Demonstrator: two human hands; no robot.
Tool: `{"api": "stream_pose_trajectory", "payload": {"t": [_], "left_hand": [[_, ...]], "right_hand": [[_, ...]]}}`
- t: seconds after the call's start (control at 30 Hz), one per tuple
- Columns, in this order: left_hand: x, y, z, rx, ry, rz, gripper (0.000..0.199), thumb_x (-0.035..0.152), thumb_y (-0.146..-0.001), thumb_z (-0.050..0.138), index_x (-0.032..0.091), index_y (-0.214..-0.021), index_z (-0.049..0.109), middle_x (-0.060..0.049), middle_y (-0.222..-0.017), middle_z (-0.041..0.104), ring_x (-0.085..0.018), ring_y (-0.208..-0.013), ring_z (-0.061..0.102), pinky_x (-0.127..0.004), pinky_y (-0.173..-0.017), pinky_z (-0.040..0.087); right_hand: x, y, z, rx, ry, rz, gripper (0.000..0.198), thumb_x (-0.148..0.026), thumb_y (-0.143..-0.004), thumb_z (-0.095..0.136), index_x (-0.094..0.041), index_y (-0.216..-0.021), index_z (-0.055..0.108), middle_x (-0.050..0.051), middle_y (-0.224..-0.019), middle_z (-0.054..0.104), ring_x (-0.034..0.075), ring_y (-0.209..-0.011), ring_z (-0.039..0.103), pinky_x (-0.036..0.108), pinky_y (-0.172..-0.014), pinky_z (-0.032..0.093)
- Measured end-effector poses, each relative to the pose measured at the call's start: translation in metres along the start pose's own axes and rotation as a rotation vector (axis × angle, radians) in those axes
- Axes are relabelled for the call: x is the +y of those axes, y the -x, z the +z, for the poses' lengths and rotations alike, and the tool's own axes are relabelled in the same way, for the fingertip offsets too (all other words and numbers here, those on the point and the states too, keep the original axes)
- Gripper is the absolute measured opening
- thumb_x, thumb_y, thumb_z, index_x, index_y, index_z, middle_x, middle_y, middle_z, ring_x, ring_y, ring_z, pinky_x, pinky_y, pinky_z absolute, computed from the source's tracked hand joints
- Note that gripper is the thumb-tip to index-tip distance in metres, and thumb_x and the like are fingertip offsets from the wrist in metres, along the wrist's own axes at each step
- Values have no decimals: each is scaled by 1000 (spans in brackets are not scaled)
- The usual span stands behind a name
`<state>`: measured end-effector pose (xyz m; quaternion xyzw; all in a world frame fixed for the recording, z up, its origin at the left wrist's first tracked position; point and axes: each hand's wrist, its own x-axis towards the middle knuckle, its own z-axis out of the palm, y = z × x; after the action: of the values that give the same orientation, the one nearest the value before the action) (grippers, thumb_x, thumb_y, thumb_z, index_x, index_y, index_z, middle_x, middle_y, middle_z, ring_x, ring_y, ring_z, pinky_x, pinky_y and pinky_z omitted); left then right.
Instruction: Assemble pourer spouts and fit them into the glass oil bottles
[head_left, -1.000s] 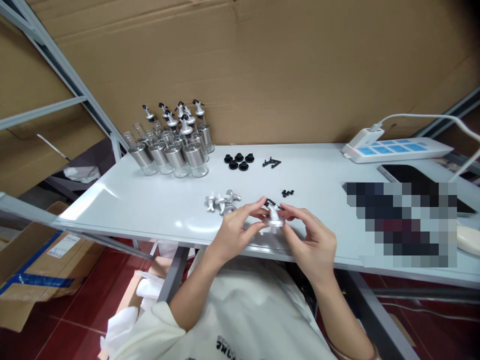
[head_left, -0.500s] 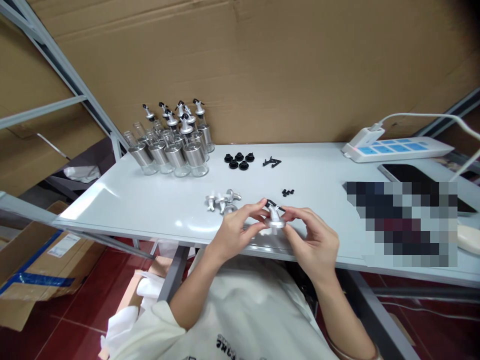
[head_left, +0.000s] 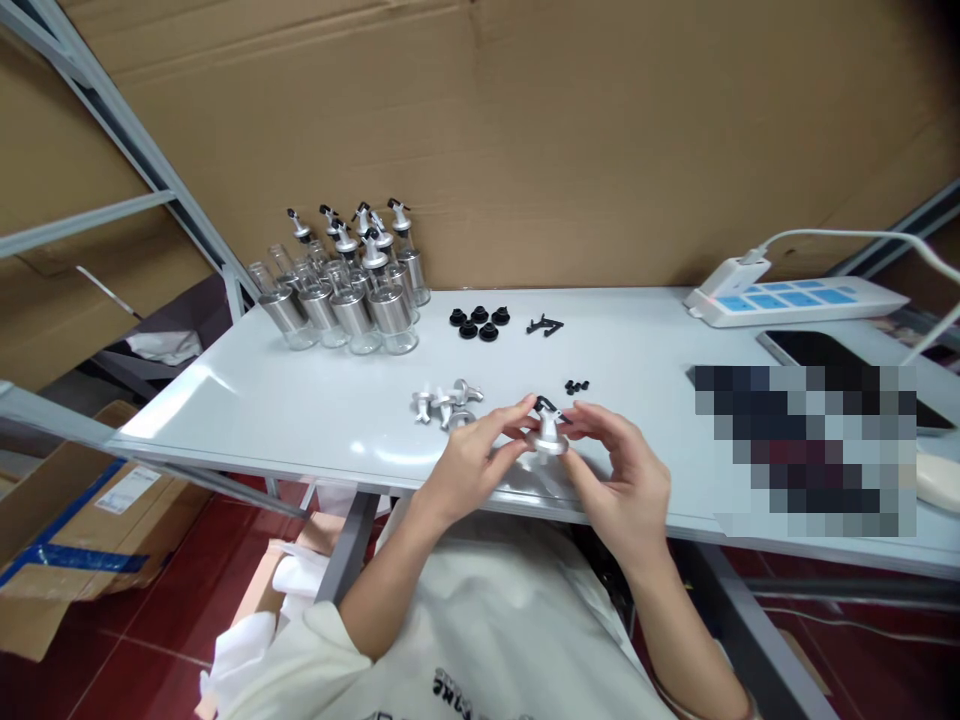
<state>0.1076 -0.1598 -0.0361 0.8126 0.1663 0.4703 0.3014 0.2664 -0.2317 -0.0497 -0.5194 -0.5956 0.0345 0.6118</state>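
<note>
With our left hand (head_left: 472, 460) and right hand (head_left: 626, 485) we pinch a smooth silver spout (head_left: 550, 436) with a thin black flap (head_left: 547, 404), over the shiny pale table (head_left: 637, 350). More silver spouts (head_left: 445, 399) and round black caps (head_left: 468, 329) lie farther left, and past them stand clear glass bottles (head_left: 351, 320).

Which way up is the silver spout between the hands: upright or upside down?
Upright: the silver spout has its round base below and black part on top.

The head camera looks forward and downward from above the shirt (head_left: 510, 610), across the tabletop (head_left: 637, 345) toward the cardboard panel (head_left: 562, 130); the left hand (head_left: 472, 465) and right hand (head_left: 628, 485) appear at close range, below centre.
</note>
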Motion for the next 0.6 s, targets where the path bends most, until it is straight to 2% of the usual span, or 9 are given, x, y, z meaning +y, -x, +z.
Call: {"api": "stream_pose_trajectory", "payload": {"t": [0.07, 0.17, 0.3, 0.5, 0.6], "left_hand": [[0, -1, 1, 33, -49, 43, 34, 18, -96, 49, 23, -129, 55, -6, -104, 74, -13, -88, 72, -25, -75, 60], [0, -4, 2, 90, -125, 102, 26, 12, -95, 49, 19, -113, 65, -6, -97, 75, -13, -88, 71, -26, -78, 58], [3, -7, 3, 118, -224, 165, 23, 13, -94, 51, 20, -108, 67, -5, -93, 76, -14, -85, 71, -28, -75, 57], [18, -7, 6, -49, -258, 169, 29, 16, -95, 47, 17, -122, 59, -10, -108, 72, -17, -99, 69, -31, -83, 58], [24, -12, 4, -111, -264, 152, 29, 16, -95, 47, 17, -121, 59, -9, -109, 71, -16, -100, 68, -32, -86, 57]], "right_hand": [[-2, -1, -1, -63, -4, -92, 42, -6, -84, 61, -28, -120, 61, 5, -105, 69, 16, -89, 67, 32, -80, 56], [-5, -4, -2, -134, 52, -197, 34, -12, -84, 66, -29, -113, 68, 4, -102, 70, 17, -90, 69, 30, -76, 58], [-7, -7, -2, -82, 69, -199, 27, -20, -82, 70, -28, -108, 72, 4, -97, 72, 18, -83, 70, 30, -72, 60], [0, -2, -1, 28, -33, -101, 19, -14, -78, 72, -24, -95, 70, 5, -91, 69, 19, -84, 68, 32, -70, 59], [3, 0, -1, 71, -31, -81, 18, -13, -79, 71, -23, -94, 69, 6, -91, 67, 20, -85, 67, 33, -68, 58]]}}
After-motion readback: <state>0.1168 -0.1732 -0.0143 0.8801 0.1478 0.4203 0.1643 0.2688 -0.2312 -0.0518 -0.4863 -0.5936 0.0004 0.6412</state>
